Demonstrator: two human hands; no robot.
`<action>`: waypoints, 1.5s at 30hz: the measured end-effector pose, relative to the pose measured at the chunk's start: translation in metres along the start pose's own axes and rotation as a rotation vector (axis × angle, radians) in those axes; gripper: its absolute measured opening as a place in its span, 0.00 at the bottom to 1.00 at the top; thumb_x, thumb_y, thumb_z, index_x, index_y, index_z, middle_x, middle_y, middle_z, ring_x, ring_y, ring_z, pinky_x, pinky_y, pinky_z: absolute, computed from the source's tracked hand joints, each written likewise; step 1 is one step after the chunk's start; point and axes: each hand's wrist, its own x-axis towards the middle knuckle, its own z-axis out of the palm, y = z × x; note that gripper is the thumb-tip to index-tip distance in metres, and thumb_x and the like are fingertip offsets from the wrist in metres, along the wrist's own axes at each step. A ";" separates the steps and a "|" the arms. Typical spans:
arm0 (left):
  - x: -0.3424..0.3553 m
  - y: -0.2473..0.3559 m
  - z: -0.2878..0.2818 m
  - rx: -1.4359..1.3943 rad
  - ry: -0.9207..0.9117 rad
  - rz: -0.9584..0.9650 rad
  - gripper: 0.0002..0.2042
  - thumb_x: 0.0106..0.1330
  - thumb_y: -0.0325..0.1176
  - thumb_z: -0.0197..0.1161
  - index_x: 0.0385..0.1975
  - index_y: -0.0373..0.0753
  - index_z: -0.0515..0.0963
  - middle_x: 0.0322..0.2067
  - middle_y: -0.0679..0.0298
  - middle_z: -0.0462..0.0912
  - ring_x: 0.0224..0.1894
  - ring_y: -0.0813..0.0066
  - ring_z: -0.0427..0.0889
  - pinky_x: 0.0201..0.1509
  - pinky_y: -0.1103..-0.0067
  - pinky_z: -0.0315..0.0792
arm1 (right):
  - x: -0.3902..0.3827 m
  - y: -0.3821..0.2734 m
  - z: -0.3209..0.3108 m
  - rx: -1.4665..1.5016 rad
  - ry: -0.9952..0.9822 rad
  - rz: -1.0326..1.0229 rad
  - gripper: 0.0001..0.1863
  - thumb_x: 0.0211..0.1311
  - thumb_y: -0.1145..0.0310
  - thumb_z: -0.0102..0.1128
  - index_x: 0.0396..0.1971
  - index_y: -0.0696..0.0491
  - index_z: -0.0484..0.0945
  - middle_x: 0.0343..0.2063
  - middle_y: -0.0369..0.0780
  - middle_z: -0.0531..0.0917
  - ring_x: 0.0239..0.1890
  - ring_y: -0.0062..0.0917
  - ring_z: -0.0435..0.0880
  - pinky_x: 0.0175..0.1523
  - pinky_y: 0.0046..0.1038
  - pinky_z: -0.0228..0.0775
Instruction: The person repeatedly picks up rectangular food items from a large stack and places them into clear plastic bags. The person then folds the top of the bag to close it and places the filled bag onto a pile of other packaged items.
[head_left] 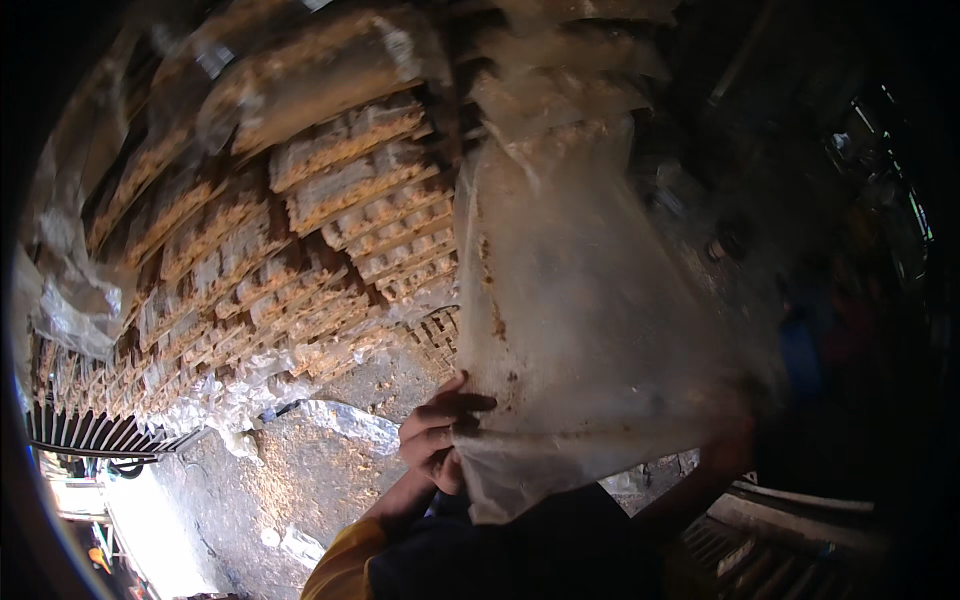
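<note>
A large, cloudy see-through plastic sheet with brown specks along its left side hangs in front of me. My left hand grips its lower left edge, the fingers bent around the plastic. At the lower right corner of the sheet is my right hand, dim and blurred, closed at the plastic's edge with its fingers hard to make out. Between my two hands the bottom edge slants upward to the right, and a loose corner droops below my left hand.
Slatted racks on the left carry many tiers of brown crumbly slabs, partly covered in clear plastic. Crumpled plastic hangs at the far left. Scraps and crumbs litter the grey floor. A blue object stands in the dark right side.
</note>
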 end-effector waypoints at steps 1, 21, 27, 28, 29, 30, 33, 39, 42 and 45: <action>-0.004 0.014 -0.007 -0.046 0.012 0.028 0.17 0.66 0.39 0.64 0.36 0.26 0.79 0.37 0.54 0.78 0.40 0.44 0.85 0.64 0.50 0.68 | -0.020 -0.003 -0.014 -0.369 0.121 -0.084 0.27 0.71 0.68 0.45 0.67 0.61 0.60 0.66 0.52 0.66 0.64 0.40 0.71 0.66 0.50 0.64; -0.045 0.150 -0.263 0.270 0.264 -0.785 0.13 0.68 0.33 0.67 0.47 0.32 0.81 0.39 0.67 0.86 0.41 0.83 0.80 0.46 0.81 0.75 | -0.079 0.208 0.293 -0.434 -0.279 0.685 0.22 0.67 0.53 0.59 0.48 0.56 0.78 0.45 0.38 0.83 0.48 0.25 0.81 0.42 0.29 0.76; -0.038 0.178 -0.297 0.512 0.202 -0.622 0.11 0.68 0.35 0.66 0.42 0.33 0.84 0.30 0.68 0.86 0.32 0.87 0.78 0.36 0.84 0.73 | -0.105 0.193 0.368 -0.932 -0.646 0.045 0.44 0.55 0.48 0.71 0.65 0.55 0.63 0.57 0.46 0.76 0.58 0.35 0.75 0.61 0.38 0.67; -0.037 0.177 -0.306 0.645 0.125 -0.618 0.11 0.67 0.35 0.67 0.41 0.34 0.84 0.29 0.66 0.85 0.30 0.87 0.77 0.34 0.83 0.72 | -0.113 0.193 0.387 -0.904 -0.740 -0.203 0.48 0.53 0.48 0.73 0.68 0.55 0.59 0.58 0.47 0.75 0.61 0.37 0.74 0.66 0.39 0.63; -0.035 0.177 -0.313 0.772 0.040 -0.614 0.11 0.67 0.36 0.68 0.40 0.34 0.84 0.27 0.64 0.85 0.28 0.86 0.76 0.31 0.82 0.72 | -0.117 0.209 0.402 -0.728 -0.886 -0.198 0.53 0.49 0.48 0.75 0.70 0.54 0.55 0.60 0.47 0.74 0.64 0.37 0.70 0.70 0.39 0.56; -0.036 0.178 -0.316 0.901 -0.049 -0.608 0.11 0.66 0.37 0.69 0.39 0.35 0.85 0.25 0.63 0.84 0.26 0.86 0.75 0.29 0.82 0.71 | -0.119 0.228 0.418 -0.543 -1.022 -0.190 0.59 0.46 0.48 0.78 0.72 0.53 0.50 0.61 0.48 0.73 0.67 0.38 0.67 0.74 0.40 0.49; -0.027 0.188 -0.296 0.909 -0.131 -0.357 0.07 0.56 0.27 0.70 0.33 0.35 0.85 0.24 0.56 0.83 0.22 0.70 0.80 0.27 0.73 0.72 | -0.147 0.259 0.468 -0.599 -1.339 -0.038 0.58 0.42 0.55 0.82 0.72 0.51 0.54 0.59 0.45 0.77 0.61 0.35 0.75 0.67 0.36 0.63; -0.036 0.213 -0.324 1.163 -0.258 -0.259 0.11 0.50 0.17 0.62 0.32 0.35 0.84 0.36 0.60 0.87 0.36 0.64 0.87 0.39 0.75 0.80 | -0.173 0.319 0.505 -0.541 -1.471 0.263 0.37 0.47 0.62 0.80 0.59 0.55 0.74 0.47 0.40 0.85 0.45 0.20 0.84 0.49 0.24 0.75; -0.038 0.239 -0.339 1.217 -0.084 -0.316 0.10 0.55 0.17 0.63 0.34 0.36 0.85 0.41 0.63 0.88 0.42 0.70 0.88 0.47 0.77 0.83 | -0.178 0.324 0.510 -0.718 -1.509 0.387 0.31 0.49 0.63 0.79 0.53 0.58 0.79 0.40 0.36 0.87 0.40 0.16 0.83 0.43 0.23 0.74; -0.044 0.277 -0.355 1.291 0.112 -0.233 0.08 0.58 0.25 0.69 0.38 0.38 0.86 0.41 0.63 0.88 0.43 0.73 0.88 0.48 0.78 0.82 | -0.184 0.357 0.494 -0.707 -1.525 0.449 0.26 0.51 0.63 0.78 0.49 0.58 0.81 0.36 0.36 0.87 0.37 0.15 0.83 0.41 0.22 0.73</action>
